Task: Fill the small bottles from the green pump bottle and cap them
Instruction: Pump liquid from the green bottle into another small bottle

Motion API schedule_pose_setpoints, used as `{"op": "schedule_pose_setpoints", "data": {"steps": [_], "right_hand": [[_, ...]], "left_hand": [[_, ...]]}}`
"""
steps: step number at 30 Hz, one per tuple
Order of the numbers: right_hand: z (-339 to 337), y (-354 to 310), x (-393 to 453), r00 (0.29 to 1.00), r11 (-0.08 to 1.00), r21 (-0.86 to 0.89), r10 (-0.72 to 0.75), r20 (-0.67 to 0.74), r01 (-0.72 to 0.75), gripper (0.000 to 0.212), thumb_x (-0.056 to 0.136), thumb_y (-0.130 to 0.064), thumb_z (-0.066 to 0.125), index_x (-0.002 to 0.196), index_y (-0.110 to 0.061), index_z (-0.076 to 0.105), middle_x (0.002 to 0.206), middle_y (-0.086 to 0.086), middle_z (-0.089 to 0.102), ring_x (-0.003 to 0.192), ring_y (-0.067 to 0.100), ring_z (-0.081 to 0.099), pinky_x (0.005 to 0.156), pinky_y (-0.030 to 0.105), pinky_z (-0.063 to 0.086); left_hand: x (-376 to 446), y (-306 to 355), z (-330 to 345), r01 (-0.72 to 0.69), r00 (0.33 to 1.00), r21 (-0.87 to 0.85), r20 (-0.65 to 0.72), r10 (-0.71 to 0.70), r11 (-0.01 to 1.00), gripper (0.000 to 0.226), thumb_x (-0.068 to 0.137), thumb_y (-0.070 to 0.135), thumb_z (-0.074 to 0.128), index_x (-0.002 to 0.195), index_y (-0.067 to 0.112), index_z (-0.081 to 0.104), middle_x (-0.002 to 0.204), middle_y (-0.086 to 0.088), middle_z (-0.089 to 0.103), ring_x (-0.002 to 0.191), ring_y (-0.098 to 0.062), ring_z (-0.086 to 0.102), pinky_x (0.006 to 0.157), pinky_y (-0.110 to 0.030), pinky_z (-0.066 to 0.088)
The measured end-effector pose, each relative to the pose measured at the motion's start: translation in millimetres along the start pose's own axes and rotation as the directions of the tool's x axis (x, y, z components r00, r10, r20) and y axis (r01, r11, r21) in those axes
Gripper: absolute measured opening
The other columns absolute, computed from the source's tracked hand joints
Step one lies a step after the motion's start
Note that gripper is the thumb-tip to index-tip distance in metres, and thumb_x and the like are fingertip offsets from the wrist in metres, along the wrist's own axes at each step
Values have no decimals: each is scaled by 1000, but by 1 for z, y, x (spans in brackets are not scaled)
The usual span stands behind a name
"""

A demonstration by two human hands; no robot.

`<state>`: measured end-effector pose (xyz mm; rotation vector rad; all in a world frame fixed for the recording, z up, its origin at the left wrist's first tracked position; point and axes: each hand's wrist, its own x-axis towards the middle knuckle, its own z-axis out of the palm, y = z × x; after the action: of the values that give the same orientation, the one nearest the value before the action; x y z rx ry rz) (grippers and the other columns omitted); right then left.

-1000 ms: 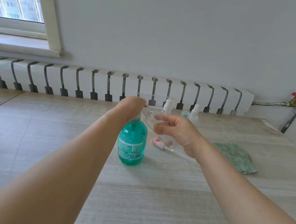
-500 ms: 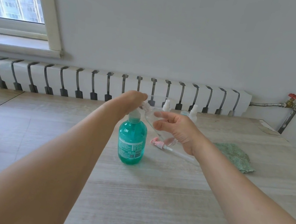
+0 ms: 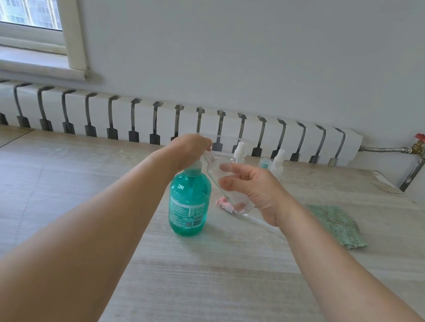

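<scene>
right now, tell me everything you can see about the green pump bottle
The green pump bottle stands upright on the wooden table. It looks like clear teal plastic, rounded, holding green liquid, with a label, barcode and QR code facing the camera. Its paler collar shows under the left hand, which rests on the pump top and hides it. A clear small bottle, held tilted in the right hand, sits just beside the spout.

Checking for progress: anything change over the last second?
Barely. The left hand stays on the pump head of the green pump bottle; the right hand still holds the tilted clear bottle at the spout. No grasp or release. Pink pump cap, green cloth and the small white bottles haven't moved.
</scene>
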<state>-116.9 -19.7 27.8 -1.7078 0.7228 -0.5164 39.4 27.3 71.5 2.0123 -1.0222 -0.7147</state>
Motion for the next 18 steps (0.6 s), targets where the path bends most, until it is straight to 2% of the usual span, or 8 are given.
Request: {"op": "schedule_pose_setpoints", "data": {"steps": [1, 5, 9, 12, 13, 15, 16, 18], "right_hand": [[0, 1, 0, 1000, 1000, 3, 5, 4, -5, 39, 75, -24, 75, 111, -29, 64, 126, -4, 60, 120, 15, 48, 96, 33, 27], [1, 5, 2, 1000, 1000, 16, 10, 14, -11, 36, 74, -24, 76, 107, -32, 63, 124, -5, 61, 117, 13, 50, 94, 31, 29], [1, 4, 1, 1000, 1000, 24, 4, 9, -5, 44, 75, -26, 75, 116, -29, 62, 113, -12, 62, 103, 3, 52, 73, 19, 33], [2, 3, 0, 1000, 1000, 21, 4, -3, -4, 44, 75, -26, 75, 117, -28, 62, 121, -7, 61, 108, 8, 50, 68, 18, 33], [2, 3, -1, 1000, 1000, 20, 5, -7, -5, 44, 74, -27, 76, 116, -28, 63, 122, -6, 61, 108, 8, 51, 68, 18, 33], [2, 1, -2, 1000, 999, 33, 7, -17, -6, 43, 74, -27, 76, 115, -29, 63, 120, -7, 62, 105, 6, 52, 67, 17, 33], [3, -1, -2, 1000, 999, 43, 7, -20, -6, 42, 75, -28, 75, 115, -29, 63, 119, -8, 63, 104, 5, 54, 66, 16, 34], [3, -4, -3, 1000, 999, 33, 0, -24, 1, 44, 76, -28, 74, 119, -28, 62, 119, -7, 64, 103, 3, 56, 62, 14, 36]], "left_hand": [[1, -2, 2, 10, 1000, -2, -4, -10, 1000, 34, 99, 24, 35, 120, 9, 55, 117, -10, 56, 105, -23, 54, 87, -30, 45], [-1, -2, 2, 64, 998, 6, -6, -64, 998, 35, 96, 26, 36, 121, 11, 56, 118, -9, 55, 102, -22, 51, 87, -32, 44], [-4, 2, 2, 71, 997, 31, -18, -71, 997, 34, 97, 24, 37, 121, 11, 55, 120, -10, 56, 105, -23, 54, 91, -30, 46], [-4, 3, 0, 27, 1000, 30, -15, -27, 999, 38, 96, 24, 37, 125, 5, 53, 128, -15, 54, 110, -28, 53, 95, -35, 43], [-4, 3, 0, -3, 1000, 35, -23, 4, 999, 38, 96, 24, 38, 125, 3, 52, 130, -16, 53, 106, -28, 52, 96, -36, 41], [-6, 3, -2, -8, 999, 24, -36, 9, 1000, 34, 97, 26, 38, 115, 4, 56, 121, -17, 55, 94, -22, 47, 91, -36, 41], [-6, 3, -3, 1, 999, 5, -47, -1, 1000, 32, 97, 29, 38, 109, 6, 57, 112, -14, 56, 91, -19, 48, 87, -34, 42], [-4, 4, -4, 17, 998, -20, -62, -18, 1000, 34, 96, 33, 39, 110, 6, 55, 106, -10, 57, 92, -19, 51, 82, -31, 41]]}}
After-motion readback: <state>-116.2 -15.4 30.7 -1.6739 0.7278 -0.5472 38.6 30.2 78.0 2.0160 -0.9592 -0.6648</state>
